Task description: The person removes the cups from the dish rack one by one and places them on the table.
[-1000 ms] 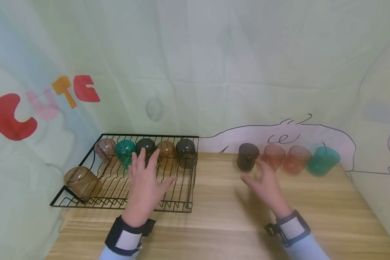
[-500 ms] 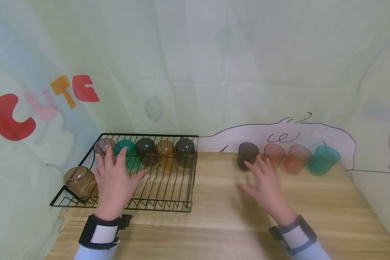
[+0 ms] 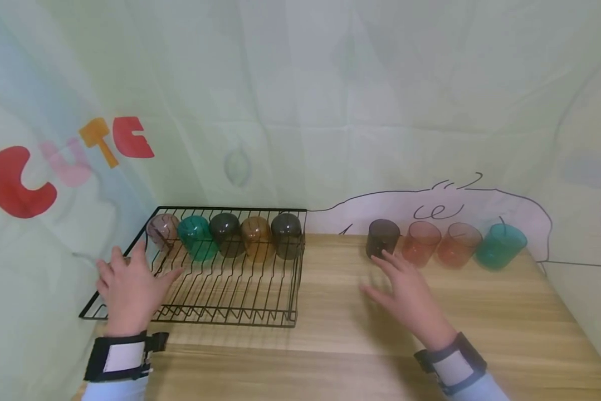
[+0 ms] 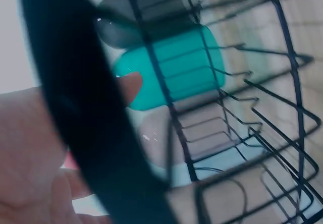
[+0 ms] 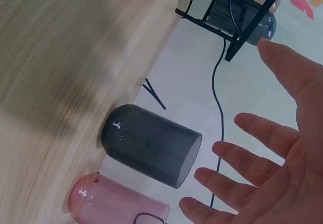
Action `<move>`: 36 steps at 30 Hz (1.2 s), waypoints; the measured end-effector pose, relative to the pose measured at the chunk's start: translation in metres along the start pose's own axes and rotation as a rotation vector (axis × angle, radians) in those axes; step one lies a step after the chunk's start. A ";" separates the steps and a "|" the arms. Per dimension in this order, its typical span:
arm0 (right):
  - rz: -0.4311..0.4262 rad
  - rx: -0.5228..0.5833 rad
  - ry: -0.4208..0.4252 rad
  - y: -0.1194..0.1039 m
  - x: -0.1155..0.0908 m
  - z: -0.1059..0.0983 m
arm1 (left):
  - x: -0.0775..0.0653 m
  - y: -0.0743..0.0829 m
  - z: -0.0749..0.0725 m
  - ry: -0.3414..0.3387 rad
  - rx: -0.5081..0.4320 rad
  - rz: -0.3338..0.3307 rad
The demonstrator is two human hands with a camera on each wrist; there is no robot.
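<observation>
The left hand point(image 3: 133, 295) has its back turned upward, its fingers parted and the thumb out to the side. The right hand point(image 3: 413, 298) slants inward, fingers extended, thumb well apart.

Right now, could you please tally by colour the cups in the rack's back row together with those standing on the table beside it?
Dark grey cups: 3
Teal cups: 2
Reddish cups: 2
Amber cup: 1
Pale mauve cup: 1
Total: 9
</observation>
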State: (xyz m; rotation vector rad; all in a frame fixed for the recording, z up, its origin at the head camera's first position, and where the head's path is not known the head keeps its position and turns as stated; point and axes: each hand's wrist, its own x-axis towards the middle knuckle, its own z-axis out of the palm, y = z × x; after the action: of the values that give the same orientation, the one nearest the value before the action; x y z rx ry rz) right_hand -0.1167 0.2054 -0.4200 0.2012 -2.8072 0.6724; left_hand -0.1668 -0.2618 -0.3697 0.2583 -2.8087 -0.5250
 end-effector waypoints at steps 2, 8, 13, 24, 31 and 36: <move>-0.014 -0.003 0.014 0.001 -0.001 0.002 | 0.003 -0.005 0.001 -0.010 0.007 -0.018; -0.043 0.001 0.028 0.001 -0.002 0.004 | 0.006 -0.017 0.004 -0.027 0.052 -0.059; -0.020 0.007 0.013 0.001 -0.003 0.004 | 0.006 -0.019 0.005 -0.032 0.078 -0.096; 0.050 0.138 -0.002 0.000 -0.003 0.003 | -0.004 -0.007 0.006 0.050 0.091 -0.096; 0.109 0.290 0.002 -0.001 -0.002 0.004 | -0.010 0.007 0.005 0.035 0.110 -0.067; 0.142 0.389 0.034 -0.001 -0.002 0.004 | -0.017 0.022 0.004 0.115 0.046 -0.033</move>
State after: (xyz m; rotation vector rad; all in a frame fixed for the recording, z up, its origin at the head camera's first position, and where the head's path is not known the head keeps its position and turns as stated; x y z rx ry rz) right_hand -0.1150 0.2026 -0.4234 0.0572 -2.6495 1.2407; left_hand -0.1552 -0.2362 -0.3692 0.3341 -2.7118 -0.4382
